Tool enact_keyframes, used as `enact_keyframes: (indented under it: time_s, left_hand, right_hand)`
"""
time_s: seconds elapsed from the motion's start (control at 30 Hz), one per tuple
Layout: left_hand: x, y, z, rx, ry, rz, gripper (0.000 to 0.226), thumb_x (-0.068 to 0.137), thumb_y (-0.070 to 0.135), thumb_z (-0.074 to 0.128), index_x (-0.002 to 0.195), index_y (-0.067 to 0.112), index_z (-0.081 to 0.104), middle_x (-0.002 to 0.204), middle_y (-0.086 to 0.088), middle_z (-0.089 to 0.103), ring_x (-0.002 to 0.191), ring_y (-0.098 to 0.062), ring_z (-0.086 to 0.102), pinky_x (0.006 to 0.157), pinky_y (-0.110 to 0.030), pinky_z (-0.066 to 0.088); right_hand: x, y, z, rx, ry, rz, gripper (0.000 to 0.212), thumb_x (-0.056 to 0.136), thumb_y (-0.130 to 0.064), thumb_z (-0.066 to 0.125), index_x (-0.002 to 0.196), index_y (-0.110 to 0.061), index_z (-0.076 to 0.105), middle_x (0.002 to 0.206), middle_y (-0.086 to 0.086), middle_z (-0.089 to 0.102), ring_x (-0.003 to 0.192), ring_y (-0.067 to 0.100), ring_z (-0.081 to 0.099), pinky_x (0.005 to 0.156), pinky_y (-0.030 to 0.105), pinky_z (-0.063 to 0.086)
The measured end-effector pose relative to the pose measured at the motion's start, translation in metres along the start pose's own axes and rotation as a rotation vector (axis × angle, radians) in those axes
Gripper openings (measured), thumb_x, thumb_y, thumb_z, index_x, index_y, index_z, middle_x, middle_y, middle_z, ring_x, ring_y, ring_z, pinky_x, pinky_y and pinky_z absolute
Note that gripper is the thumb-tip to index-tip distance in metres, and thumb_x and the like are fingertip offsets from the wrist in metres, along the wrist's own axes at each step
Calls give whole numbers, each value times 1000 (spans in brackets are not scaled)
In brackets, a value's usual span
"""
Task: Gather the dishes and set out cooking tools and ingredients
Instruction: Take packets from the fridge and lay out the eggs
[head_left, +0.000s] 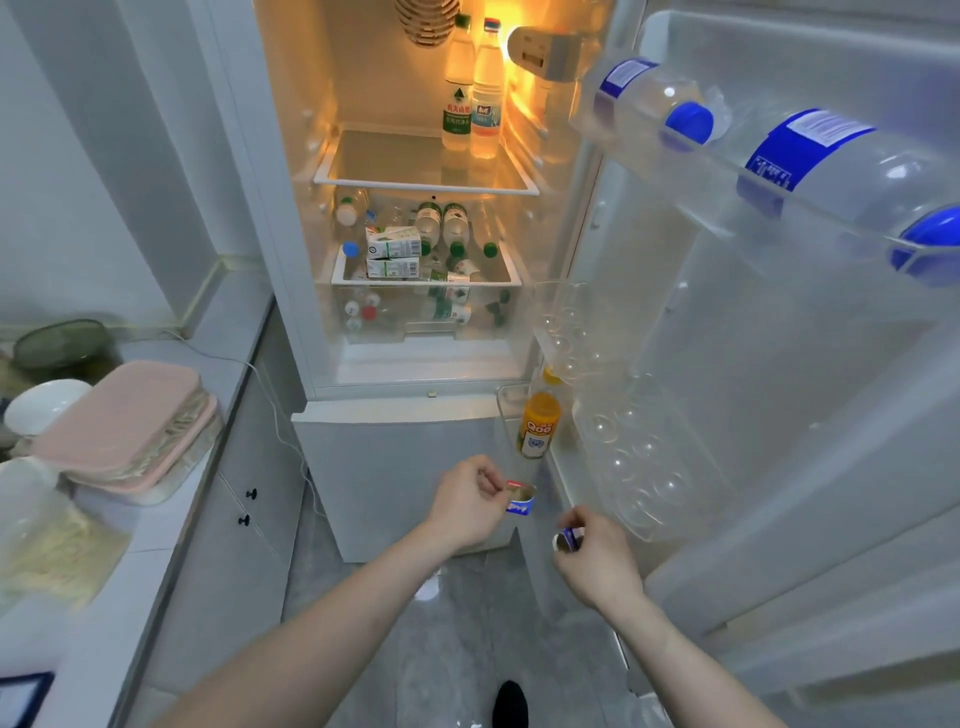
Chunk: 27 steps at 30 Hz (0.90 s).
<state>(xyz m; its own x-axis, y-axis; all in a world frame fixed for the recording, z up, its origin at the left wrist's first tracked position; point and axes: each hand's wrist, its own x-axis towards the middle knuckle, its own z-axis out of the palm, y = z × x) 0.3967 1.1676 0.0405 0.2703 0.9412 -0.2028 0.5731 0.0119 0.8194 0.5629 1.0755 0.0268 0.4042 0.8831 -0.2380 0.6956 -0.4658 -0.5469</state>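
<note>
A person stands before an open fridge (415, 218), both bare arms reaching forward and down. The left hand (467, 501) has its fingers pinched on a small blue and red packet (520, 499), held in front of the closed lower compartment. To its right and nearer, the right hand (597, 558) is closed on a small blue-labelled item (569, 539), too blurred to name. Just beyond, an orange drink bottle (539, 423) stands in the low door shelf. On the left counter (218, 343) sit pink-lidded containers (127, 421) and a white bowl (44, 405).

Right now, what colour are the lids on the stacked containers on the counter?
Pink lids, seen in the head view.
</note>
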Motion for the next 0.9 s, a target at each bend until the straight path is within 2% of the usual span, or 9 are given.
enact_keyframes:
  time_s: [0.13, 0.2, 0.27, 0.4, 0.6, 0.73, 0.9]
  left_hand:
    - [-37, -37, -36, -261, 99, -110, 15, 82, 18, 71, 89, 25, 60, 76, 3, 74, 74, -19, 73, 75, -35, 58]
    - [-58, -52, -48, -354, 136, -147, 15, 87, 12, 69, 97, 22, 65, 79, 3, 75, 71, -17, 74, 72, -34, 58]
    - [-81, -67, -57, -410, 193, -178, 18, 89, 8, 66, 97, 24, 70, 77, 5, 74, 67, -14, 72, 65, -31, 53]
    - [-134, -88, -73, -466, 349, -258, 24, 91, 4, 65, 90, 27, 73, 71, 8, 71, 65, -11, 68, 61, -24, 48]
    - [-222, -98, -90, -535, 615, -405, 16, 92, 13, 67, 100, 25, 74, 86, 1, 74, 72, -10, 70, 70, -32, 57]
    - [-292, -88, -79, -607, 821, -498, 15, 95, 8, 64, 106, 15, 72, 91, -8, 72, 69, -7, 68, 63, -21, 53]
    - [-380, -77, -49, -638, 1054, -611, 15, 95, 12, 65, 102, 22, 74, 91, -4, 75, 75, -9, 70, 68, -21, 56]
  right_hand:
    - [-16, -19, -2, 128, 46, -146, 26, 77, -15, 72, 93, -33, 64, 85, -12, 66, 74, 2, 63, 61, 14, 43]
    - [-23, -32, 0, 186, 27, -253, 30, 77, -9, 74, 93, -33, 66, 85, -12, 67, 76, 2, 64, 64, 11, 45]
    - [-29, -47, 5, 199, -11, -359, 31, 76, -8, 76, 94, -32, 69, 86, -15, 68, 82, 2, 64, 67, 9, 46]
    - [-42, -80, 17, 170, -183, -539, 31, 78, -10, 77, 95, -36, 70, 94, -21, 70, 90, -1, 63, 68, 7, 45]
    - [-64, -125, 41, 151, -427, -801, 28, 81, -16, 75, 94, -41, 68, 98, -22, 71, 94, 0, 64, 77, 13, 49]
    - [-94, -142, 61, 128, -607, -963, 25, 83, -21, 73, 94, -43, 67, 99, -20, 70, 96, 1, 64, 82, 20, 52]
    - [-147, -149, 90, 166, -798, -1127, 33, 80, -12, 77, 93, -41, 69, 96, -23, 72, 92, -1, 67, 83, 16, 52]
